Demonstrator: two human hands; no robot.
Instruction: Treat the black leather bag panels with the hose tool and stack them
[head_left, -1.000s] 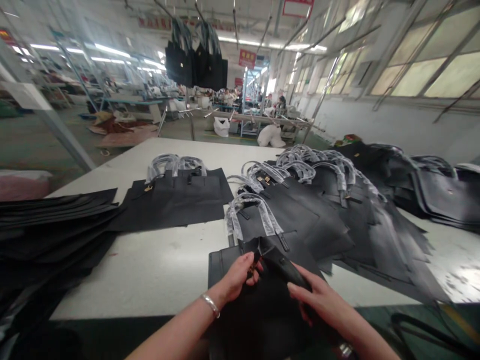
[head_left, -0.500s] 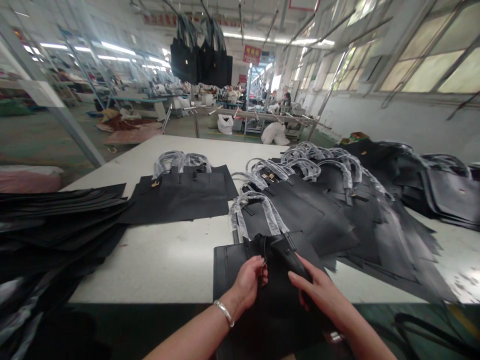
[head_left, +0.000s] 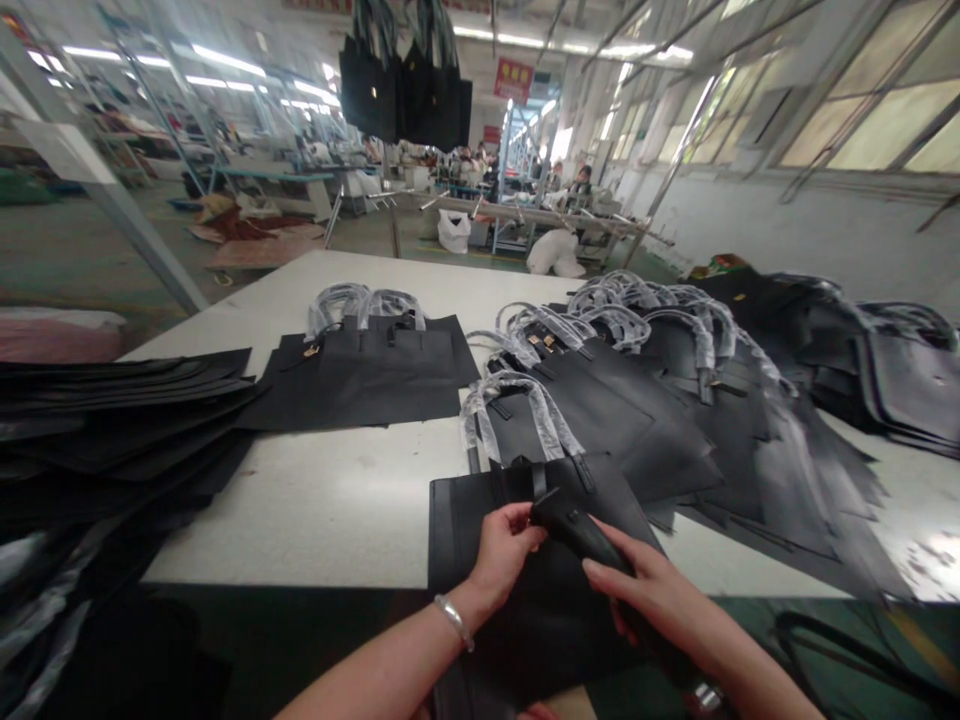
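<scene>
A black handbag panel (head_left: 469, 540) with plastic-wrapped handles (head_left: 551, 420) lies before me, its lower part hanging over the table's front edge. A narrow black strap (head_left: 539, 480) runs down from between the handles. My left hand (head_left: 506, 555), with a silver bangle at the wrist, pinches at the strap's lower end. Wrapped in my right hand (head_left: 645, 580) is a black handheld tool (head_left: 581, 532) with a long, rounded body. Its tip meets my left fingertips, which hide the strap's end. I cannot make out the tool's exact kind.
A pale table (head_left: 360, 500) bears a flat bag pair (head_left: 360, 375), stacked black panels (head_left: 112, 420) at left, and overlapping bag panels (head_left: 637, 410) at right. More bags (head_left: 915, 370) lie far right. Black bags (head_left: 405, 95) hang beyond the table. A metal post (head_left: 112, 210) rises at left.
The tool has swung left and its tip now meets my left fingers at the strap. My left hand has risen slightly. The whole view has tilted down a little.
</scene>
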